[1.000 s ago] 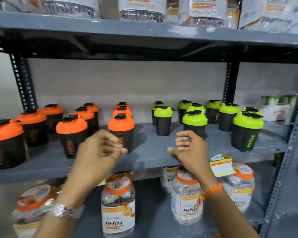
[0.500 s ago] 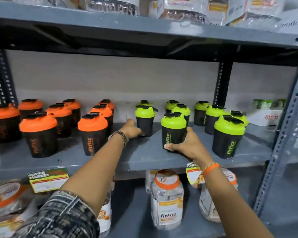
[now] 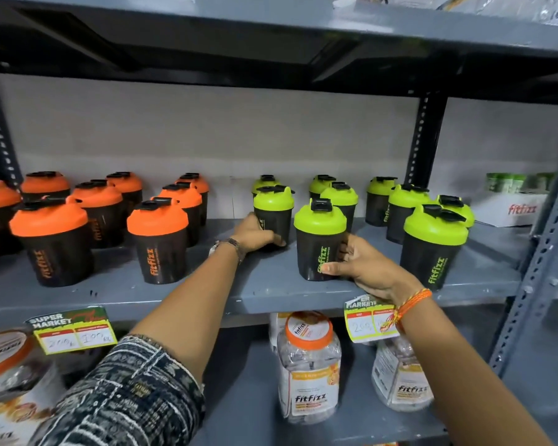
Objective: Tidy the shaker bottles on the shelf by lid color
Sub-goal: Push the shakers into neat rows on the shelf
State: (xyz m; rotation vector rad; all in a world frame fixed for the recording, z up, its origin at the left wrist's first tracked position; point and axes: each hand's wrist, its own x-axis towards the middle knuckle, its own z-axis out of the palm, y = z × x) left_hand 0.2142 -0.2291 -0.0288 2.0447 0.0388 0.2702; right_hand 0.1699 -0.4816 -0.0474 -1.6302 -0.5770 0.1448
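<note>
Black shaker bottles stand on the grey middle shelf [image 3: 207, 294]. Several with orange lids [image 3: 157, 222] fill the left half; several with green lids fill the right half. My left hand [image 3: 255, 235] wraps the base of a green-lidded bottle [image 3: 274, 204] in the second row. My right hand [image 3: 364, 268] grips the lower body of the front green-lidded bottle [image 3: 319, 220], thumb across its front. Both bottles stand upright on the shelf. Another green-lidded bottle [image 3: 435, 228] stands at the front right.
A white Fitfizz box [image 3: 512, 210] sits at the shelf's far right by a perforated upright [image 3: 541, 252]. Price tags [image 3: 73, 329] hang from the shelf edge. Clear jars with orange lids [image 3: 308, 365] stand on the shelf below. Another shelf hangs close overhead.
Both hands have reached from in front of the shelf edge onto the shelf and closed on two green-lidded bottles; since half a second ago they have hardly shifted. The view has drawn closer.
</note>
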